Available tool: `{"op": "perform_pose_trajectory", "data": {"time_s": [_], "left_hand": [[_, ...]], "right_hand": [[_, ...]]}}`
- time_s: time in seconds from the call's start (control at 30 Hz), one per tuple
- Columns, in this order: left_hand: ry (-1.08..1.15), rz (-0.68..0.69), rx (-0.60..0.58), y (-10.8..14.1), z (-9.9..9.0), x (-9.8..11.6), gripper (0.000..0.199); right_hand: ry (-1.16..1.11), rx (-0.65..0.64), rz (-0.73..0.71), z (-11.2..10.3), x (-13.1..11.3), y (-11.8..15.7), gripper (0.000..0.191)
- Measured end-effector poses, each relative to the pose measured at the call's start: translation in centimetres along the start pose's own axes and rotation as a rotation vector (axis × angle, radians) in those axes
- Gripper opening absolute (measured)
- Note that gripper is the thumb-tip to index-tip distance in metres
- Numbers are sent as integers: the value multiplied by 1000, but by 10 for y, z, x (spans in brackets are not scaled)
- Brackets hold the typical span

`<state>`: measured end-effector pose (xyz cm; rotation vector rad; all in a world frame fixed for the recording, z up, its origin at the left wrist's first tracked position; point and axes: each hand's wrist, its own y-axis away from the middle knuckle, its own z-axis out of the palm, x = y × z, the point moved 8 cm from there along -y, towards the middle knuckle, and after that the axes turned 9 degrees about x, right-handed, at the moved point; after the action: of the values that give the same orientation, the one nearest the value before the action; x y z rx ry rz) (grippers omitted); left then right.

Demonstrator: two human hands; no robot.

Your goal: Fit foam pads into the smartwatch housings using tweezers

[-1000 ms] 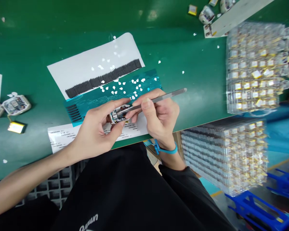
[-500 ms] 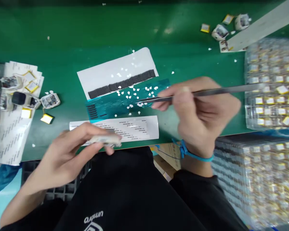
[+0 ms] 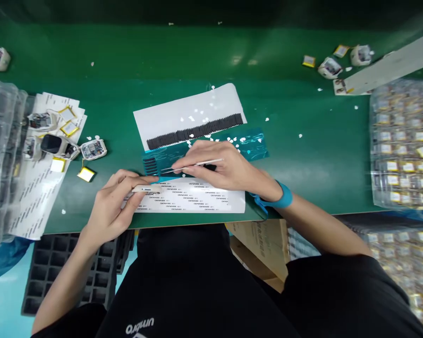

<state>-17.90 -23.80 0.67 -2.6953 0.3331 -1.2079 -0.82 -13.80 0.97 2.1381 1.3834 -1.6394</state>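
Observation:
My left hand [image 3: 114, 209] pinches a small white electronic device [image 3: 144, 189], seen edge-on, above a printed white label sheet [image 3: 190, 199]. My right hand [image 3: 222, 169] holds slim steel tweezers [image 3: 197, 165]. Their tips point left, low over the end of a teal sheet [image 3: 248, 144] and close to its black strips [image 3: 150, 165]. The tweezers and device are apart. A white sheet [image 3: 190, 117] above carries a long row of black foam strips [image 3: 193, 131] and scattered white bits. My right hand hides the teal sheet's middle.
The green workbench [image 3: 285, 112] holds an opened white device [image 3: 93, 149], a gold-labelled battery [image 3: 86, 174] and stacked papers at left. Clear trays of batteries [image 3: 403, 145] stand at right. A black grid crate [image 3: 70, 267] sits below the bench.
The hands have moved apart. The tweezers have come off the device and now sit left over the teal sheet. The device has turned edge-on, and the view has shifted back and levelled.

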Motion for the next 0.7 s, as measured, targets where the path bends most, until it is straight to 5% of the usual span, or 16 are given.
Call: {"op": "perform_pose_trajectory", "data": {"time_s": [0.27,0.53,0.7], "left_hand": [[-164,161,-82,2,11,8,26],[-398,312,-164,-2,15,21,35],[-504,490,-212,-7,17,36,31]], "right_hand": [[24,14,-126,-4,8,17,25],[310,-18,-265,10,1,27,27],[319,103,-305,1,-2,19,25]]}}
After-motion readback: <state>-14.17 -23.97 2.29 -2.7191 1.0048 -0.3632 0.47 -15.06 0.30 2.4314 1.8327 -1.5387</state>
